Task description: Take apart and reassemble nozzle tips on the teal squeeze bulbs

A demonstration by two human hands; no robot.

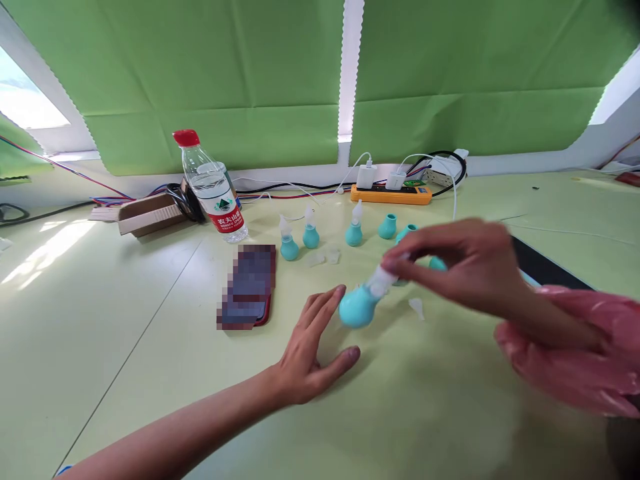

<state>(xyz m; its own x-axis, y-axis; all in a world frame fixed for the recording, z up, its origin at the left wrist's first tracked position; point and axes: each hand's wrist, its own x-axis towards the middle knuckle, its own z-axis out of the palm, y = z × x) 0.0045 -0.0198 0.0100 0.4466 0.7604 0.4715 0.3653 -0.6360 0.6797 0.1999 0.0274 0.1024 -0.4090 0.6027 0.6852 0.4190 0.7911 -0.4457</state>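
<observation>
My right hand (pixel 465 263) pinches the clear nozzle of a teal rubber bulb (pixel 357 307) and holds it tilted just above the table. My left hand (pixel 313 347) lies open on the table with fingers spread, fingertips touching the bulb's left side. Behind them stand three teal bulbs with clear tips (pixel 289 245) (pixel 311 233) (pixel 354 230) and two without tips (pixel 387 227). Loose clear caps (pixel 325 257) lie between them, and another clear tip (pixel 417 307) lies beside the held bulb.
A phone in a red case (pixel 249 287) lies left of my hands. A water bottle (pixel 213 190) and a cardboard box (pixel 145 215) stand at the back left, an orange power strip (pixel 390 193) with chargers at the back. A pink plastic bag (pixel 575 347) lies right.
</observation>
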